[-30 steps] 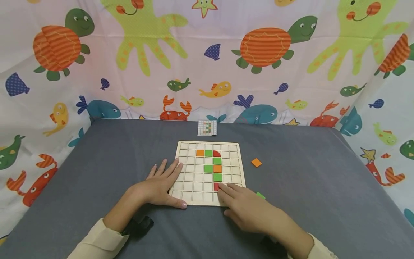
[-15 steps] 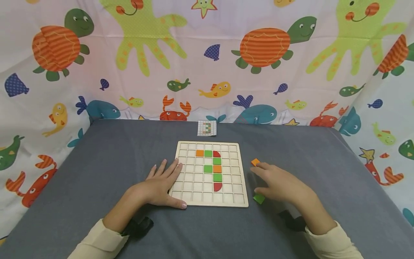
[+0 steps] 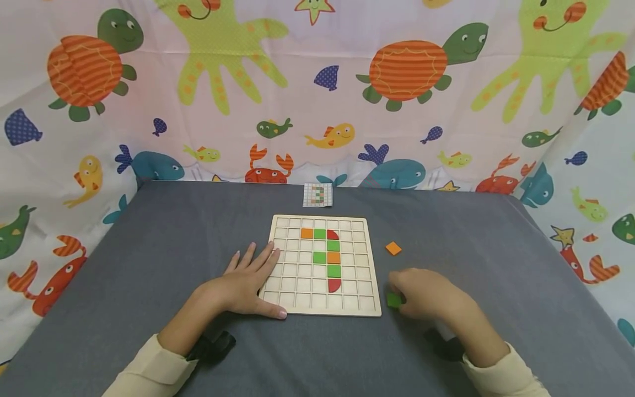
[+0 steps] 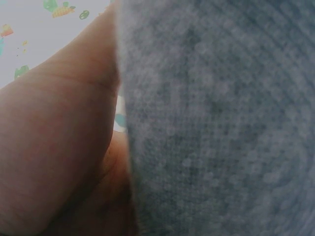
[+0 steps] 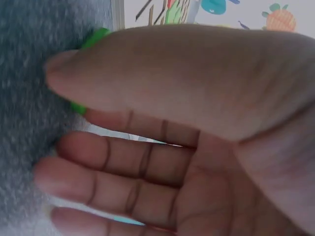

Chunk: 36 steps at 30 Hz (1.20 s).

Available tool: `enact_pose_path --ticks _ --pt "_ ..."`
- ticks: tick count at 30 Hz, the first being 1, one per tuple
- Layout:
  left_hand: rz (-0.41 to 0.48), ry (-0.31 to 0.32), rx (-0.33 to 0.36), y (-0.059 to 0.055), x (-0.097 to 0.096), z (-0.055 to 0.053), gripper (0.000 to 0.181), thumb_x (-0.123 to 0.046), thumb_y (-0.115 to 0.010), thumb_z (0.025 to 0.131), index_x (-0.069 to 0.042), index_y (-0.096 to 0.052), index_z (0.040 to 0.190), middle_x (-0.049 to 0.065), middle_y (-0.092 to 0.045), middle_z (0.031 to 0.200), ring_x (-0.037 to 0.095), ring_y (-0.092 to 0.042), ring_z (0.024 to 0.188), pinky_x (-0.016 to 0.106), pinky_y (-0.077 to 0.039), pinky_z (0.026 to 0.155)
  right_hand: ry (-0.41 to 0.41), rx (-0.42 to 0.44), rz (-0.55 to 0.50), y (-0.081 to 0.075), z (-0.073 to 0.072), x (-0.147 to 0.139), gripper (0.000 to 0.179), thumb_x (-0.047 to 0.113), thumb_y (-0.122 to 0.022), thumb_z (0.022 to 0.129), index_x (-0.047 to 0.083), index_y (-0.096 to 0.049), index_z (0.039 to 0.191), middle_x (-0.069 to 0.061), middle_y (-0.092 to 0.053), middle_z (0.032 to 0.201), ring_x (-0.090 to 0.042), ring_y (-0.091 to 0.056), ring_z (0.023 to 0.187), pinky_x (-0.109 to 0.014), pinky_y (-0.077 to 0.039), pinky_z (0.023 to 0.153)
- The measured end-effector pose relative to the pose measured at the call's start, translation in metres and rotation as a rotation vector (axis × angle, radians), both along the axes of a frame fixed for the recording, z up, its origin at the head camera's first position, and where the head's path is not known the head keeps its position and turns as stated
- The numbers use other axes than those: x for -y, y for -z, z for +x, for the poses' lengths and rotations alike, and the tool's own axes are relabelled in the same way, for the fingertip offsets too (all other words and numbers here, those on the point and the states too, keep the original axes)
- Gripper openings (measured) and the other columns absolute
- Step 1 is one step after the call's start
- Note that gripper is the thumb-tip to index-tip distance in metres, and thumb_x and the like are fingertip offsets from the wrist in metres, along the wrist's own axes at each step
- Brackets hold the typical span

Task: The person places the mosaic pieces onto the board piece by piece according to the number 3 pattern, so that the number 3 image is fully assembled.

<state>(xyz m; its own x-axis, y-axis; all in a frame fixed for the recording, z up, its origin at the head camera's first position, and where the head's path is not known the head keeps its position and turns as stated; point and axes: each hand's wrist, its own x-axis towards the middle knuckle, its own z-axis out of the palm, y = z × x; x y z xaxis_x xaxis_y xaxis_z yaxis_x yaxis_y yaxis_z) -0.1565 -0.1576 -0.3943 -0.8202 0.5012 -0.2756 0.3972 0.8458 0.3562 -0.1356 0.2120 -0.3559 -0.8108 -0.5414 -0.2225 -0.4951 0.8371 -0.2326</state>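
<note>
My left hand (image 3: 245,286) lies with spread fingers over the left edge of a wooden grid board (image 3: 356,302). Orange, green and red tiles sit in some of the board's squares, among them a red rounded tile (image 3: 334,285) lowest down. Right of the board, my right hand (image 3: 429,295) pinches a green square tile (image 3: 394,300) at the tabletop, fingers curled. The right wrist view shows this green tile (image 5: 93,38) mostly hidden behind the thumb. A loose orange square tile (image 3: 393,248) lies beyond that hand.
A small printed pattern card (image 3: 317,195) lies at the table's far edge, behind the board. Grey cloth covers the table (image 3: 471,237). A curtain with sea animals (image 3: 297,82) hangs around the back and sides.
My right hand has left the red rounded tile on the board, passed by the loose orange tile, and come down to the green tile, fingers now curled. The left hand stays put.
</note>
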Motion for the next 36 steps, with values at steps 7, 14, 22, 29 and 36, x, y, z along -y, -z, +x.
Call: enact_pose_path --ticks 7,14,22,29,36 --pt "0.005 -0.005 0.004 -0.001 0.000 0.000 0.128 -0.078 -0.069 0.073 -0.010 -0.009 0.162 0.009 0.001 0.168 0.042 0.007 0.150 0.066 0.002 0.114 0.010 -0.043 0.005 0.001 0.000 0.006 0.032 -0.004 -0.075 0.073 0.015 -0.050 0.072 0.006 -0.041 0.065 -0.010 -0.035 0.060 -0.029 -0.029 0.053" --pt "0.005 -0.005 0.002 0.000 0.001 0.000 0.128 -0.079 -0.069 0.072 -0.010 -0.009 0.162 0.009 0.001 0.168 0.042 0.007 0.150 0.065 0.002 0.114 -0.031 -0.073 -0.060 0.001 -0.002 0.007 0.034 0.002 -0.080 0.076 0.016 -0.050 0.071 0.008 -0.035 0.064 -0.007 -0.032 0.059 -0.026 -0.026 0.052" --pt "0.013 -0.002 -0.003 0.000 0.000 0.000 0.128 -0.078 -0.069 0.072 -0.010 -0.009 0.162 0.009 0.001 0.168 0.042 0.006 0.150 0.066 0.001 0.113 -0.064 -0.063 -0.103 0.003 -0.006 0.012 0.029 0.004 -0.081 0.077 0.018 -0.056 0.073 0.008 -0.045 0.067 -0.007 -0.038 0.061 -0.026 -0.032 0.054" --pt "0.004 -0.003 -0.007 0.001 0.001 -0.001 0.128 -0.079 -0.070 0.072 -0.011 -0.009 0.162 0.009 0.001 0.168 0.042 0.007 0.150 0.066 0.001 0.114 -0.085 -0.022 -0.123 0.006 -0.011 0.016 0.025 0.008 -0.084 0.078 0.017 -0.060 0.080 0.006 -0.051 0.071 -0.007 -0.043 0.064 -0.027 -0.036 0.055" --pt "0.001 -0.002 0.000 0.002 0.001 -0.001 0.128 -0.079 -0.069 0.072 -0.011 -0.008 0.162 0.008 0.002 0.168 0.041 0.008 0.150 0.065 0.002 0.114 -0.130 -0.023 -0.164 0.005 -0.013 0.020 0.023 0.010 -0.084 0.079 0.017 -0.062 0.081 0.006 -0.052 0.072 -0.006 -0.044 0.066 -0.026 -0.038 0.057"
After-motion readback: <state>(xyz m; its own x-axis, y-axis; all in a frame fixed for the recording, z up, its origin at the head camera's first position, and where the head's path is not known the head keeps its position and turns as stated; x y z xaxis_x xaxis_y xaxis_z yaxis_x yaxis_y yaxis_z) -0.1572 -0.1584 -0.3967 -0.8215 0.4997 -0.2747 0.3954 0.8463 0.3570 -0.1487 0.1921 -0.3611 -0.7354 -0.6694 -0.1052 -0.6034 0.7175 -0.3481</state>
